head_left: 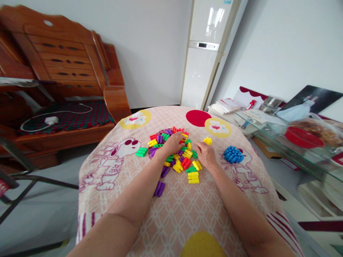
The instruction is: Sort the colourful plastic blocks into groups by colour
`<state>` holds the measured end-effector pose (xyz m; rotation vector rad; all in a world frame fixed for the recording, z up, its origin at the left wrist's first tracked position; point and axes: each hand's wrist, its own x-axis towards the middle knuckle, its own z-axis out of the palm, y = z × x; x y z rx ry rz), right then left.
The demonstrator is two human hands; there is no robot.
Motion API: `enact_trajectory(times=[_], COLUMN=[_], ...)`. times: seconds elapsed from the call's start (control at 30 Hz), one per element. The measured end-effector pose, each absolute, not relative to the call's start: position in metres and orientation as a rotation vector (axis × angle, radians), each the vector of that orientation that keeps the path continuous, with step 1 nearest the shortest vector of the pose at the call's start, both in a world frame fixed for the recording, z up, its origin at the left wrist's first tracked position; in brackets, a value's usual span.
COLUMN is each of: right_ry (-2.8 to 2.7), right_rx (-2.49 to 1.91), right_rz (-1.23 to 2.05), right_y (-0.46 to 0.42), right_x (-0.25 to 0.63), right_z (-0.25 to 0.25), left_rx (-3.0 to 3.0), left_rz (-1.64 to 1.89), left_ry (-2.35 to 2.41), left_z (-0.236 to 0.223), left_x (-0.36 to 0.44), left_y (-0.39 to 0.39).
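Observation:
A loose pile of small plastic tube-shaped pieces (187, 163), joined in short rows of red, yellow, green and purple, is heaped mid-table. My left hand (175, 142) reaches over the pile, fingers stretched down among the pieces; its fingertips are partly hidden. At the pile's right edge, my right hand (205, 154) has its fingers curled together, and what they may hold is too small to make out. Just beyond it stands a yellow cluster of pieces (207, 141). Farther right is a larger blue cluster (233, 154). Purple pieces (159, 189) lie nearest me, and green ones (141, 152) lie left.
A patterned cloth (177, 217) covers the round table. To the left is a carved wooden bench (64, 67) with a white charger and cable on its seat. A glass shelf (284, 135) on the right carries a red bowl (304, 137) and papers. Behind stands a tall white cabinet-like unit (199, 71).

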<state>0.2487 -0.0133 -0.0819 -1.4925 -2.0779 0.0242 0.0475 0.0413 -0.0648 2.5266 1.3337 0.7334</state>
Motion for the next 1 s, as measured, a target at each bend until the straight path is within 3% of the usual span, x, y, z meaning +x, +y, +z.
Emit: enact_trajectory(times=[0.43,0.87,1.0], right_ry=[-1.951,-1.676,-1.621], right_rx=[-1.489,-1.308,-1.314], right_rz=[0.217,0.853,0.796], right_y=[-0.016,-0.017,-0.014], right_x=[0.248,0.249,0.261], right_z=[-0.075,-0.062,-0.052], left_rx=[2.292,2.226,2.238], left_rz=[0.883,0.833,0.870], left_ry=[1.502,1.180,1.172], left_z=[-0.058,-0.040,-0.029], left_x=[0.040,0.057,0.048], left_y=[0.038,0.025,0.025])
